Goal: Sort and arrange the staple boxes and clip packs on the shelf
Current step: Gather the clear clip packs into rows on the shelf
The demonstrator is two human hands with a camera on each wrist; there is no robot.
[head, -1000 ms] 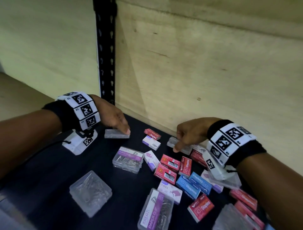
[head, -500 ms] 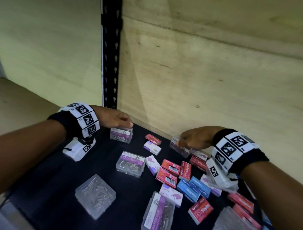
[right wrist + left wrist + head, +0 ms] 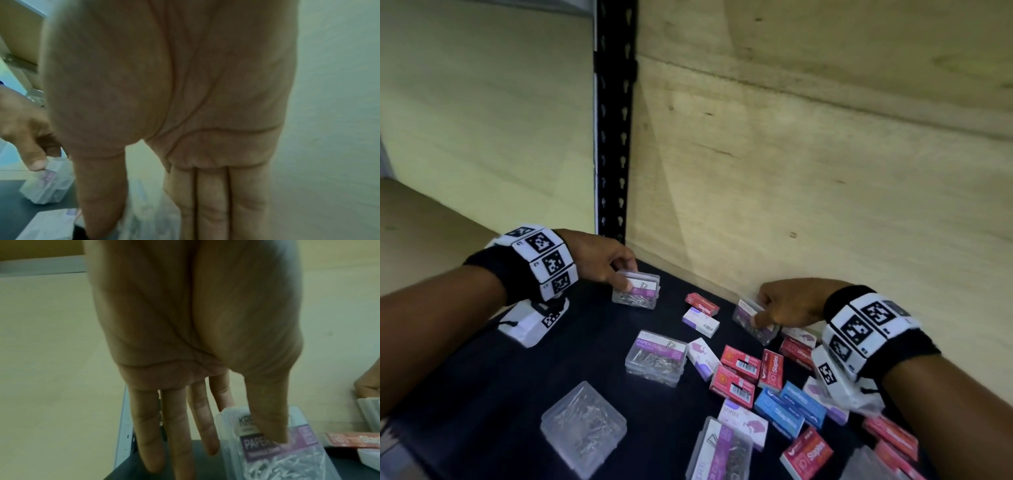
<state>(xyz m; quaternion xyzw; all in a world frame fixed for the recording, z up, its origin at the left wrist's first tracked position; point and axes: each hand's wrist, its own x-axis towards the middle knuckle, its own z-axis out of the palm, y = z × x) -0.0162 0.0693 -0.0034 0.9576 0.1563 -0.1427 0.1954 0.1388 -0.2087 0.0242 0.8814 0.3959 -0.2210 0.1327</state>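
Observation:
My left hand pinches a clear paper clip pack with a purple label at the back left of the dark shelf. In the left wrist view the thumb lies on the label of this pack and the index finger runs behind it. My right hand grips a second clear clip pack, tilted on edge near the back wall. In the right wrist view my thumb is in front of this pack and my fingers are behind it.
Loose on the shelf lie more clip packs, an unlabelled clear box, and red, blue and purple-white staple boxes. A black slotted post and a wooden back wall bound the shelf.
My left hand has turned its clip pack label-up and keeps hold of it near the post. My right hand has tipped its pack up on edge by the back wall.

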